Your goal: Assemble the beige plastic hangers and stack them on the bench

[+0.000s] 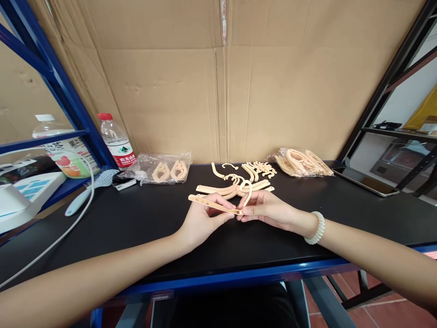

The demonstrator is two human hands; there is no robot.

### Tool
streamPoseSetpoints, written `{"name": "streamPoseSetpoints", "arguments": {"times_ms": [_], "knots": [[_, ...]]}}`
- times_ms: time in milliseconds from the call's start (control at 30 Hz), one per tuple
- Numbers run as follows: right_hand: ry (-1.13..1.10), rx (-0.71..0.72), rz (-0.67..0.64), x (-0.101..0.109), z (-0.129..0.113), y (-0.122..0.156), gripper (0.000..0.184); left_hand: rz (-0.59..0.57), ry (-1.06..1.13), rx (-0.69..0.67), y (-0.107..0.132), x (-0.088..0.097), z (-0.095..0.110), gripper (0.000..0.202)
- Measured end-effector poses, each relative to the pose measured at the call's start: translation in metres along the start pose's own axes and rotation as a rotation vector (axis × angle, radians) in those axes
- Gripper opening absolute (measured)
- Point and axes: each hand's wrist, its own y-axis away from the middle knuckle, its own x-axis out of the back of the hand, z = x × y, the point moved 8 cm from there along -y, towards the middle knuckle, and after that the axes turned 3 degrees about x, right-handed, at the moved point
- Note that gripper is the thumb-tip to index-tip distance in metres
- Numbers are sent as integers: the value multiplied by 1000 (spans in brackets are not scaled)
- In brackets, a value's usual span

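Note:
My left hand [201,217] grips a long cream plastic hanger arm [213,205], held flat just above the black tabletop [143,223]. My right hand [269,209], with a white bead bracelet on the wrist, pinches a cream hook piece [247,191] at the arm's right end. The two hands meet at that joint. Just behind them lies a loose pile of cream hanger parts [246,177].
A clear bag with finished cream hangers [169,169] lies at the back left, a fuller bag [302,161] at the back right. A water bottle [116,141], a white brush [88,193] and a tablet [367,181] also sit on the table. A cardboard wall stands behind.

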Motion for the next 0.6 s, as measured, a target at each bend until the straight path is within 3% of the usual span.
{"name": "streamPoseSetpoints", "arguments": {"times_ms": [300,600], "knots": [[26,51,31,-2,-3,0,19,63,-155,-94,4,0,11,6],[22,152,96,-2,-10,-3,21,52,-64,-4,1,-1,6,13]]}}
